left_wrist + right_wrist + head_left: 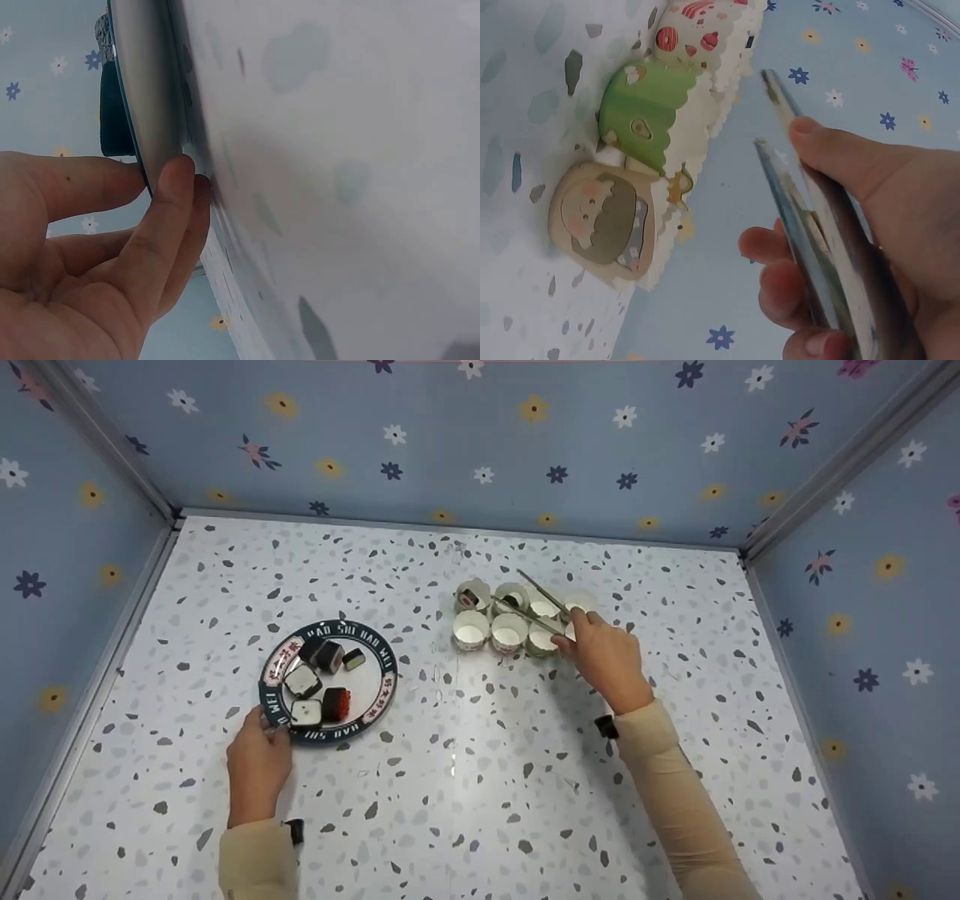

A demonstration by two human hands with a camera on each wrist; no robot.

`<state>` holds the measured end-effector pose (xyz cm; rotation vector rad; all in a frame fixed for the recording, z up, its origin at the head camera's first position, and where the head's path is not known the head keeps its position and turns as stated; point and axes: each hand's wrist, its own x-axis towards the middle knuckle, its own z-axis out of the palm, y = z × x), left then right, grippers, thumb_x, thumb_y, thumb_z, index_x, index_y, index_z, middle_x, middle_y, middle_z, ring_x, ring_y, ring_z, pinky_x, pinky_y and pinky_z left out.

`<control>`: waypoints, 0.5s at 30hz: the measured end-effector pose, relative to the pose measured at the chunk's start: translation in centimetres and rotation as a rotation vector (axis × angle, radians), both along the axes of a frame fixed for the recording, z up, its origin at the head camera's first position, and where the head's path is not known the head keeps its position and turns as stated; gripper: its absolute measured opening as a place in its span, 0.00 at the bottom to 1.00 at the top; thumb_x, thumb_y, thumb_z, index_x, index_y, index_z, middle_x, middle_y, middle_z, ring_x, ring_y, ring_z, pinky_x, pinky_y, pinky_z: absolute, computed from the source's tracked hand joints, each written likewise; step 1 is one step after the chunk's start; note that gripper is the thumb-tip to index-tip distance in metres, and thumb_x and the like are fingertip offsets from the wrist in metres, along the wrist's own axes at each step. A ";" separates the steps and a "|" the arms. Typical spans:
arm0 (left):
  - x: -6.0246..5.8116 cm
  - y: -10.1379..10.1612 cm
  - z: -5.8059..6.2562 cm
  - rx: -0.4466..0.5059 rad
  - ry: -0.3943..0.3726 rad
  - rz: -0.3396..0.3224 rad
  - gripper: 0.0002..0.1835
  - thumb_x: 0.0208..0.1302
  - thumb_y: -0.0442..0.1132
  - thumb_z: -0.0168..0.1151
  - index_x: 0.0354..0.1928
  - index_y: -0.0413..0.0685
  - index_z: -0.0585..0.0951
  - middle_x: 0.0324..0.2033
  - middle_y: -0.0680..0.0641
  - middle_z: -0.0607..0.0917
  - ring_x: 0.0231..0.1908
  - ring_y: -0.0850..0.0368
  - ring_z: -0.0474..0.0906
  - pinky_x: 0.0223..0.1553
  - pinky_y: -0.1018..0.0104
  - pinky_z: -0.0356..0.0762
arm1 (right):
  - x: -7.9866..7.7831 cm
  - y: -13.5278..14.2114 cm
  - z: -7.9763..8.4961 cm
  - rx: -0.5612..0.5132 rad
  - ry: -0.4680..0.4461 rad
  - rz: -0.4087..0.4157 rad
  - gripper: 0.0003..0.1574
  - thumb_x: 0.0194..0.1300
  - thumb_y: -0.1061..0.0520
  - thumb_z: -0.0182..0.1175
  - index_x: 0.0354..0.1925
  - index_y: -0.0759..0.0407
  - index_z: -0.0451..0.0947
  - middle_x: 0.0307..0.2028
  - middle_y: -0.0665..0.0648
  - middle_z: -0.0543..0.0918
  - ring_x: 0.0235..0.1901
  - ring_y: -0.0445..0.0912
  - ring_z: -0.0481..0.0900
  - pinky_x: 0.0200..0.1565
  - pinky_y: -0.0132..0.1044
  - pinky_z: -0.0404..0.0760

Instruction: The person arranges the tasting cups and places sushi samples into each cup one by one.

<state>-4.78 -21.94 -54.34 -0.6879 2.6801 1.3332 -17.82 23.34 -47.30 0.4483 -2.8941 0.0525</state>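
My left hand (259, 769) grips the lower left rim of a round plate (367, 686) with a dark lettered border. In the left wrist view the thumb lies on top of the rim and fingertips reach beneath it. Several sushi pieces (335, 705) sit on the plate, mostly toward its left. My right hand (609, 664) holds metal tongs (526, 616), their tips spread apart with nothing between them, over two rows of paper cups (471, 634). One sushi piece (469, 598) lies in the back left cup, another (511, 601) in the cup beside it.
The cups stand close together; the right hand hides part of the right-hand ones. In the right wrist view they show printed sides, one a green cup (637, 116). A speckled white tabletop (450, 780) is bordered by blue flowered panels (450, 442) at back and sides.
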 end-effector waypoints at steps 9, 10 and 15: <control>-0.1 -0.1 0.0 -0.008 -0.012 -0.007 0.30 0.75 0.32 0.47 0.73 0.26 0.55 0.62 0.23 0.70 0.60 0.30 0.71 0.60 0.39 0.67 | 1.7 -2.4 -1.0 -0.091 0.064 0.147 0.30 0.68 0.38 0.62 0.53 0.59 0.76 0.34 0.60 0.84 0.13 0.53 0.72 0.12 0.47 0.70; -0.1 -0.1 -0.1 -0.009 -0.011 -0.007 0.30 0.75 0.32 0.47 0.73 0.26 0.55 0.62 0.23 0.70 0.60 0.30 0.71 0.61 0.39 0.66 | 1.9 -2.8 -1.0 -0.099 0.060 0.162 0.29 0.68 0.37 0.62 0.53 0.58 0.76 0.33 0.59 0.84 0.13 0.52 0.72 0.13 0.46 0.69; -0.2 -0.1 0.0 -0.010 -0.020 0.000 0.30 0.75 0.32 0.47 0.74 0.27 0.55 0.63 0.24 0.70 0.60 0.30 0.70 0.62 0.39 0.66 | 2.9 -5.3 -1.6 -0.135 -0.017 0.233 0.27 0.69 0.36 0.60 0.53 0.55 0.78 0.33 0.54 0.85 0.18 0.49 0.76 0.17 0.42 0.72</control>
